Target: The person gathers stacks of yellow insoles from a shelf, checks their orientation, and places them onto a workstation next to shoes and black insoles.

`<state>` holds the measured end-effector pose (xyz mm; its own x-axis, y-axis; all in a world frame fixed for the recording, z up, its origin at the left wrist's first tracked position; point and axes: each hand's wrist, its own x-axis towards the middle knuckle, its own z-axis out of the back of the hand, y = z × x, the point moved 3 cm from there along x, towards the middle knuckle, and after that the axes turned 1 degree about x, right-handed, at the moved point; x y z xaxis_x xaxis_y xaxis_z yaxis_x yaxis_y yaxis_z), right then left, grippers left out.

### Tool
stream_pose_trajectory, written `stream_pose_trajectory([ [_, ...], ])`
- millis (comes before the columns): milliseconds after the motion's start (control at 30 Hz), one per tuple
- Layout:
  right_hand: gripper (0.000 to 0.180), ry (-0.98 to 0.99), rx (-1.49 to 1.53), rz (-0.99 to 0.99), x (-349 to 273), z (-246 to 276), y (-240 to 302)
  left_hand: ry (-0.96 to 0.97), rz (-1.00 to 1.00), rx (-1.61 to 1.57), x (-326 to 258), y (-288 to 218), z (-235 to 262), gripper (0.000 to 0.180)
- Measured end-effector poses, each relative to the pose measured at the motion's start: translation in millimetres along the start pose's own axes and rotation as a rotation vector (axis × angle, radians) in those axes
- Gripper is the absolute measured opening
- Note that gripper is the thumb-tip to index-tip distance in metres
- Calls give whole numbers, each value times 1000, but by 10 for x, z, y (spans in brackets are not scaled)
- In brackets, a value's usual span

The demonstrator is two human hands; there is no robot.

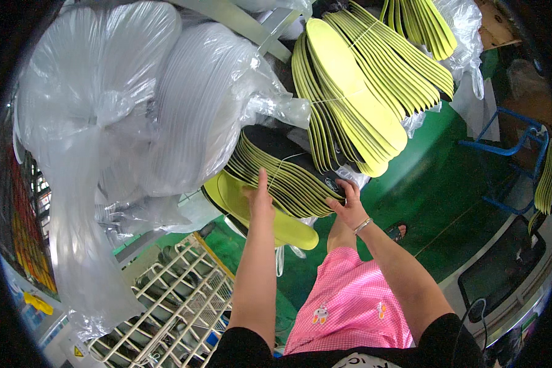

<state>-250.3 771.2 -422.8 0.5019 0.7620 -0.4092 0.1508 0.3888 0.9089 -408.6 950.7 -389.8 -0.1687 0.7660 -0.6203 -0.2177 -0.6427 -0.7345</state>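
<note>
a view looking down over a person's two bare forearms reaching forward to a tied bundle of insoles point(282, 175), black on top with yellow-green edges, fanned like a deck of cards. the left hand point(259, 199) lies flat against the near left end of the bundle, fingers straight and pressed together, pointing away from the body. the right hand point(349, 205), with a thin bracelet at the wrist, curls over the bundle's right end, fingertips hooked on the edge; how tightly it grips cannot be told. a thin string point(283, 165) crosses the stack between the two hands. just beneath the left hand a loose yellow insole point(288, 228) sticks out. beyond the right hand stands a larger yellow bundle point(356, 92); beyond the left hand, bagged white insoles point(190, 104). below the left forearm is a wire rack point(184, 294).

the stack looks light, soft and bendy, likely to splay; holding both ends, near the string, seems safest.
</note>
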Motion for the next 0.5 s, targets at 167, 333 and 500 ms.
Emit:
stream_pose_trajectory([
  [167,47,-1,-98,50,-145,-58,166,162,271,-464,303,313,-20,66],
  [333,54,44,-221,170,-603,-55,746,320,251,-534,-47,290,222,51],
  [500,54,-7,-237,250,-686,-5,770,359,180,-617,-238,60,149,52],
])
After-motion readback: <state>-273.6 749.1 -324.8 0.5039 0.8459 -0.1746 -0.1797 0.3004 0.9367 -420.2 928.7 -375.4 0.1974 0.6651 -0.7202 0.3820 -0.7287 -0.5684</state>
